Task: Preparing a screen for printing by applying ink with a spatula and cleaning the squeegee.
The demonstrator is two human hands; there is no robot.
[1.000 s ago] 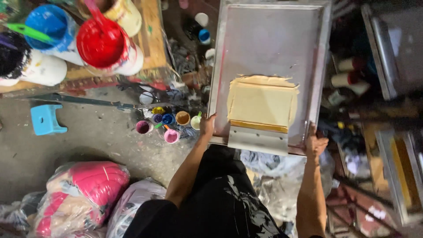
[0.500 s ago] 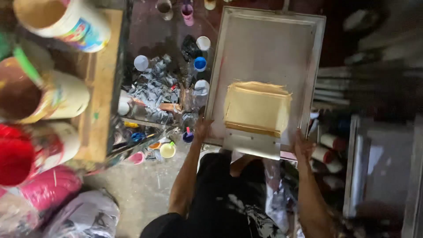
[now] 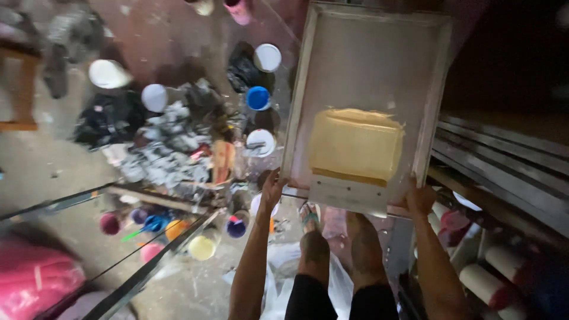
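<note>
Both hands grip a screen frame in the upper right of the frame: the left hand is closed on its lower left corner, the right hand on its lower right corner. A patch of yellow ink lies on the mesh just above a squeegee at the near edge. Paint pots and a blue lid crowd the floor to the left.

Pale wooden screen frame – matt mesh, glossy yellow ink, smooth plastic jar lids
</note>
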